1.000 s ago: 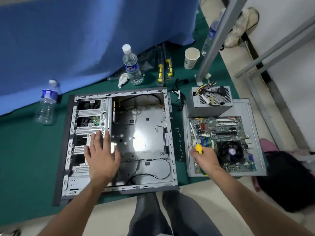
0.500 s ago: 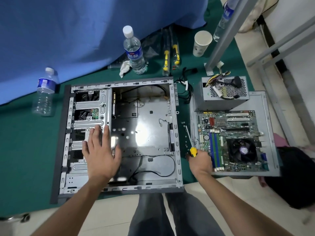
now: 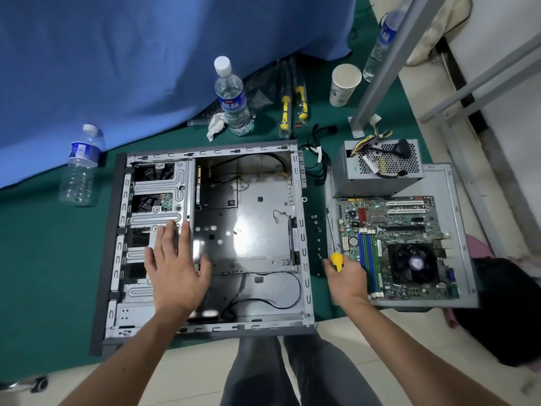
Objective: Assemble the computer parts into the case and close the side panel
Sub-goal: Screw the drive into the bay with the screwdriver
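1. We see the open computer case (image 3: 243, 230) lying flat at centre frame on the green mat (image 3: 44, 259).
2. Our left hand (image 3: 175, 271) rests on its drive cage — fingers straight, slightly spread.
3. Our right hand (image 3: 347, 281) grips a yellow-handled screwdriver (image 3: 336, 253), fingers curled round the handle.
4. The motherboard (image 3: 395, 247) and the power supply (image 3: 380, 168) sit on the side panel (image 3: 456, 230), right of the case.

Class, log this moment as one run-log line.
left hand: flat on case | right hand: grips screwdriver | motherboard: on side panel, not installed
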